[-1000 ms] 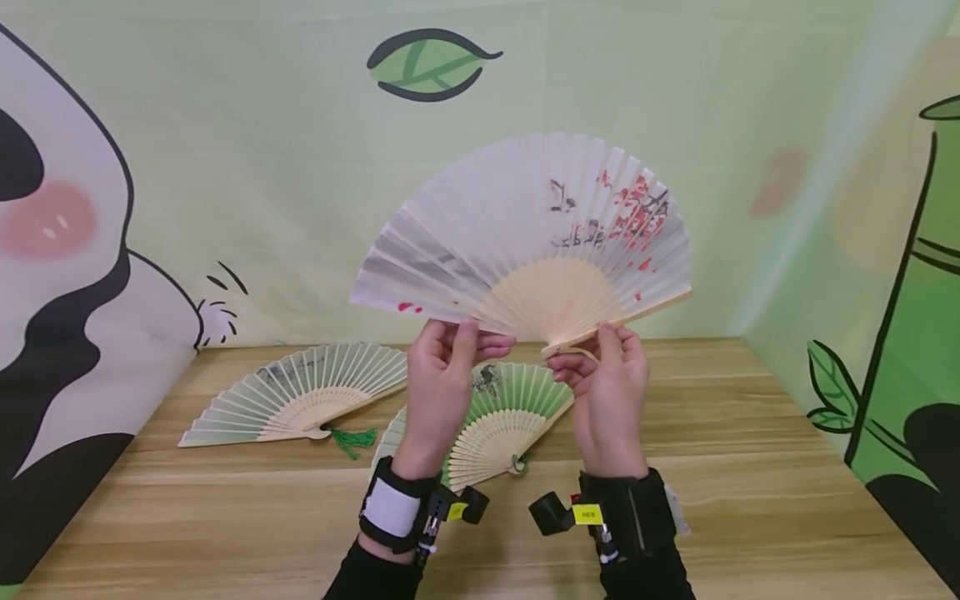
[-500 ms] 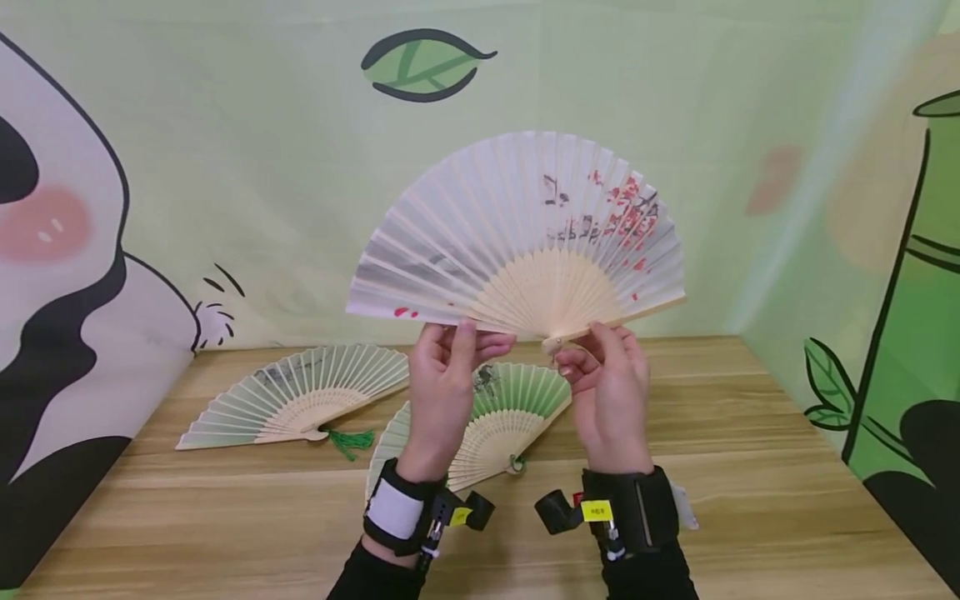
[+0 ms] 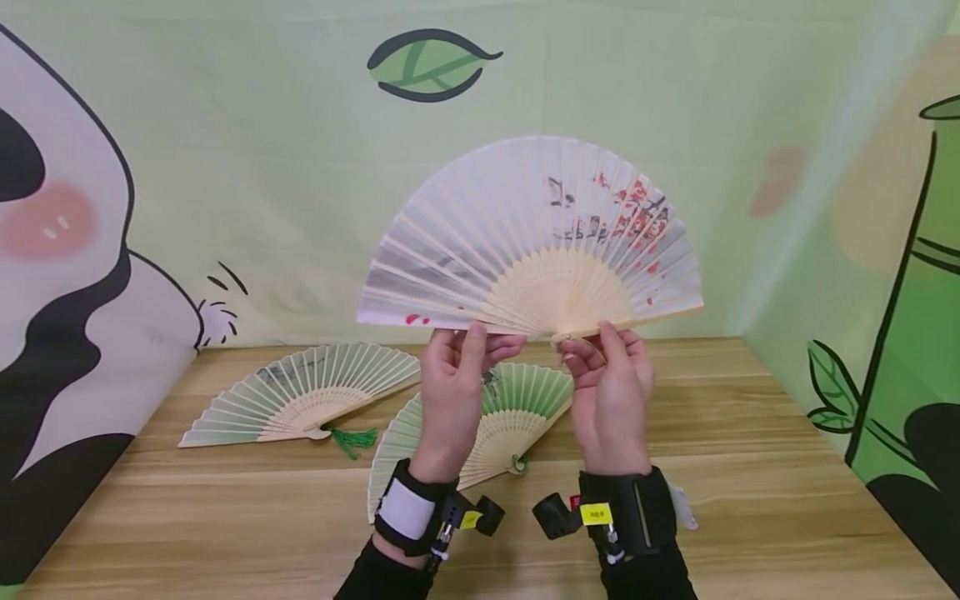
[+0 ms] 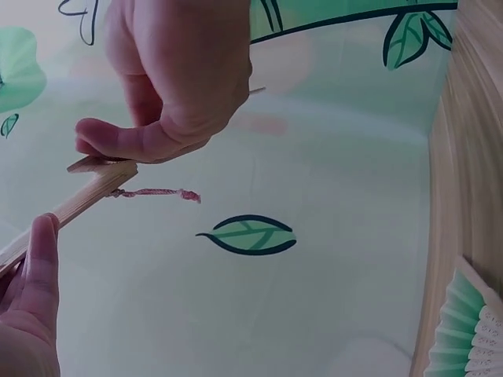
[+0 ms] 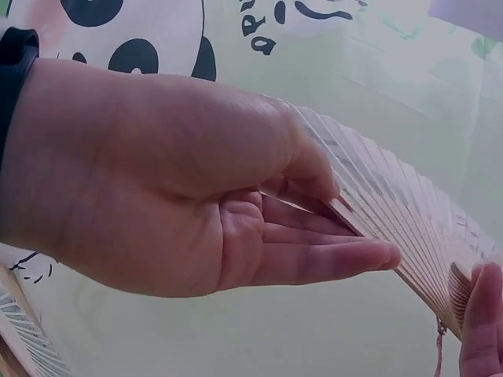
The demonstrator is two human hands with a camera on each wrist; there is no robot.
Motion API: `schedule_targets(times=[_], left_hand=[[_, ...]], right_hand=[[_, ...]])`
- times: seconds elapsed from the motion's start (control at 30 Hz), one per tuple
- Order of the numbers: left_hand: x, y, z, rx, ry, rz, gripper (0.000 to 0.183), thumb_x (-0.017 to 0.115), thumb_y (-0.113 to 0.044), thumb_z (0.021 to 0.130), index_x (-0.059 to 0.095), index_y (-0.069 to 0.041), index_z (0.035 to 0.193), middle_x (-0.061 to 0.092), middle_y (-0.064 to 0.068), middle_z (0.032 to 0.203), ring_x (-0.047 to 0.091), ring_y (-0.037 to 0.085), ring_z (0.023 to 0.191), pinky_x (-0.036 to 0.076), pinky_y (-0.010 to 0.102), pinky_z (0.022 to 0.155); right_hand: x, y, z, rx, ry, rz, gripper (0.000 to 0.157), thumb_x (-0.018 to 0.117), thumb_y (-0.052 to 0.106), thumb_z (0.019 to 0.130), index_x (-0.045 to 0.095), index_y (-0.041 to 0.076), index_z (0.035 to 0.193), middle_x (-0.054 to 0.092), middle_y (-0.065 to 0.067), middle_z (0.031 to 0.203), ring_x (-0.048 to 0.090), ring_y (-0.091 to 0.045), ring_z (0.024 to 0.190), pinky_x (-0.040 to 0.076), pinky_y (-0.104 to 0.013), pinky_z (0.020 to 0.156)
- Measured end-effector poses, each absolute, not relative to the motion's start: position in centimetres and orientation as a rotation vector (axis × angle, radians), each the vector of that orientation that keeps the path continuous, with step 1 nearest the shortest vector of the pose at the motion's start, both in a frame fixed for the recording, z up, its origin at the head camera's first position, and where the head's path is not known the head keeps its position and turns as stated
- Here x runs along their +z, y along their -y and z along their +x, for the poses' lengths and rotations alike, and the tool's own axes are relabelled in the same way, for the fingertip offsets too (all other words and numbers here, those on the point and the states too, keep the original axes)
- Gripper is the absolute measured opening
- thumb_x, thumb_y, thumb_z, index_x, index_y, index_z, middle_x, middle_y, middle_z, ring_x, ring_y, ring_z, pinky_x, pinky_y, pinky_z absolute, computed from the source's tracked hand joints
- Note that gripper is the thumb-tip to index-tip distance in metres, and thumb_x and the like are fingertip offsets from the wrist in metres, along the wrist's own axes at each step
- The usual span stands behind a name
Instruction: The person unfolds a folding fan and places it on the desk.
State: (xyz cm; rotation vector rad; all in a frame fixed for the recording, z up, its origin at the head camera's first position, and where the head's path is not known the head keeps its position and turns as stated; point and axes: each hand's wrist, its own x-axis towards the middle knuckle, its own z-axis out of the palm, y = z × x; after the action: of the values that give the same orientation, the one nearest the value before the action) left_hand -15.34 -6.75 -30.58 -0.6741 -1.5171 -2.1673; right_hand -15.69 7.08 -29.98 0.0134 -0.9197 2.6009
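In the head view, a white folding fan (image 3: 487, 217) with red blossoms and pale bamboo ribs is spread wide, held up above the table. My left hand (image 3: 452, 400) pinches its left outer rib between thumb and fingers. My right hand (image 3: 615, 392) pinches the right outer rib close to the pivot. Seen from the left wrist, the right hand (image 4: 185, 71) is by the pivot end, where a short reddish cord (image 4: 157, 192) hangs; the left thumb (image 4: 41, 267) presses the rib. From the right wrist, the left hand (image 5: 181, 188) grips the edge of the fan (image 5: 385, 188).
On the wooden table (image 3: 750, 500) lie two spread green folding fans: one at the left (image 3: 315, 387) with a green tassel (image 3: 352, 440), another (image 3: 525, 400) partly hidden behind my left hand. A printed cloth backdrop (image 3: 262, 167) stands behind.
The white fan has spread a little further, its lower edges now nearly level. My left hand has shifted slightly right; the right hand stays almost in place. The green fans have not moved.
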Motion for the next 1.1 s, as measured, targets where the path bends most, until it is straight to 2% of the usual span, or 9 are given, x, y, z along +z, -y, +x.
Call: schedule_targets(times=[0.2, 0.37, 0.5, 0.63, 0.9, 1.1], left_hand=[[-30.8, 5.7, -15.1, -2.181, 1.510, -0.726, 0.025, 0.044, -0.018, 0.107, 0.048, 0.002, 0.122, 0.062, 0.020, 0.105, 0.060, 0.048, 0.097, 0.051, 0.046, 0.086], [-30.8, 5.4, -15.1, -2.157, 1.542, -0.738, 0.023, 0.046, -0.017, 0.106, 0.052, 0.002, 0.118, 0.065, 0.018, 0.101, 0.064, 0.041, 0.093, 0.053, 0.046, 0.082], [-30.9, 5.5, -15.1, -2.116, 1.551, -0.713, 0.019, 0.048, -0.016, 0.105, 0.053, 0.000, 0.115, 0.064, 0.016, 0.103, 0.066, 0.036, 0.092, 0.055, 0.046, 0.074], [-30.8, 5.9, -15.0, -2.075, 1.536, -0.686, 0.017, 0.050, -0.016, 0.104, 0.052, -0.001, 0.113, 0.059, 0.016, 0.103, 0.065, 0.036, 0.090, 0.055, 0.043, 0.065], [-30.7, 6.8, -15.2, -2.000, 1.466, -0.613, 0.019, 0.050, -0.018, 0.104, 0.052, -0.002, 0.113, 0.061, 0.017, 0.099, 0.063, 0.034, 0.081, 0.053, 0.038, 0.058], [-31.0, 7.5, -15.5, -2.007, 1.458, -0.497, 0.016, 0.051, -0.019, 0.103, 0.050, -0.003, 0.103, 0.060, 0.019, 0.091, 0.061, 0.031, 0.072, 0.049, 0.032, 0.051]], right_hand=[[-29.9, -6.9, -15.7, 2.463, 0.872, -0.091, 0.016, 0.049, 0.011, 0.104, 0.038, 0.000, 0.107, 0.052, -0.013, 0.091, 0.060, -0.015, 0.064, 0.050, -0.021, 0.062], [-29.8, -7.2, -15.8, 2.419, 0.873, -0.101, 0.015, 0.049, 0.011, 0.104, 0.039, -0.001, 0.106, 0.052, -0.012, 0.085, 0.059, -0.014, 0.062, 0.049, -0.020, 0.059], [-29.8, -7.5, -15.8, 2.434, 0.882, -0.104, 0.015, 0.050, 0.011, 0.104, 0.040, -0.001, 0.106, 0.054, -0.011, 0.081, 0.059, -0.014, 0.061, 0.049, -0.020, 0.059], [-29.9, -7.9, -15.9, 2.442, 0.879, -0.121, 0.014, 0.049, 0.010, 0.104, 0.040, 0.000, 0.106, 0.055, -0.011, 0.080, 0.059, -0.014, 0.060, 0.049, -0.020, 0.058], [-30.2, -9.6, -16.1, 2.415, 0.914, -0.166, 0.015, 0.050, 0.010, 0.103, 0.040, 0.000, 0.107, 0.055, -0.010, 0.083, 0.057, -0.013, 0.060, 0.048, -0.020, 0.058], [-30.1, -11.7, -16.4, 2.364, 0.992, -0.177, 0.018, 0.051, 0.013, 0.103, 0.038, 0.001, 0.105, 0.052, -0.012, 0.086, 0.056, -0.015, 0.059, 0.048, -0.021, 0.058]])
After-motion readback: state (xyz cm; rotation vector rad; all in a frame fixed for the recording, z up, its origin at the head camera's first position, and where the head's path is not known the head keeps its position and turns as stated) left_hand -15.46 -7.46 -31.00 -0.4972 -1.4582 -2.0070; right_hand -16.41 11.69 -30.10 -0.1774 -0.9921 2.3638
